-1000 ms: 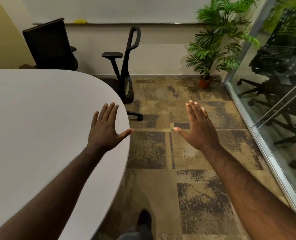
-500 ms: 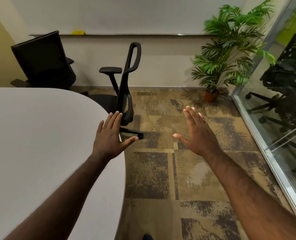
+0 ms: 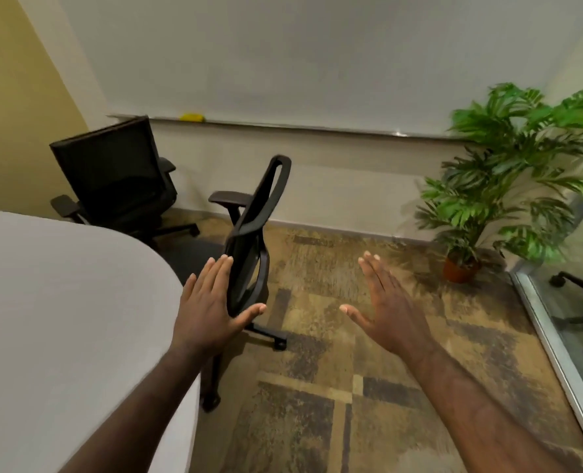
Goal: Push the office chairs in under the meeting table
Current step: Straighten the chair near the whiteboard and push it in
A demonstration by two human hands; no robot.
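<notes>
The white meeting table (image 3: pixel 61 319) fills the left, its rounded end toward the room's far wall. A black mesh-back office chair (image 3: pixel 252 233) stands side-on just past that end, seat toward the table, wheels on the carpet. A second black chair (image 3: pixel 112 175) stands further back in the left corner, away from the table. My left hand (image 3: pixel 211 302) is stretched out with straight fingers, in front of the near chair's backrest; contact cannot be told. My right hand (image 3: pixel 385 305) reaches forward with straight fingers over the carpet, holding nothing, to the right of that chair.
A potted palm (image 3: pixel 508 186) stands in the far right corner. A glass wall (image 3: pixel 573 336) with a metal floor rail runs along the right, with other chairs behind it. A whiteboard ledge (image 3: pixel 283 126) lines the far wall. Patterned carpet (image 3: pixel 334 387) lies between table and glass.
The view has moved closer to the side-on chair and tilted up. Both hands stay outstretched; my left hand now overlaps the chair's backrest instead of hovering over the table's edge.
</notes>
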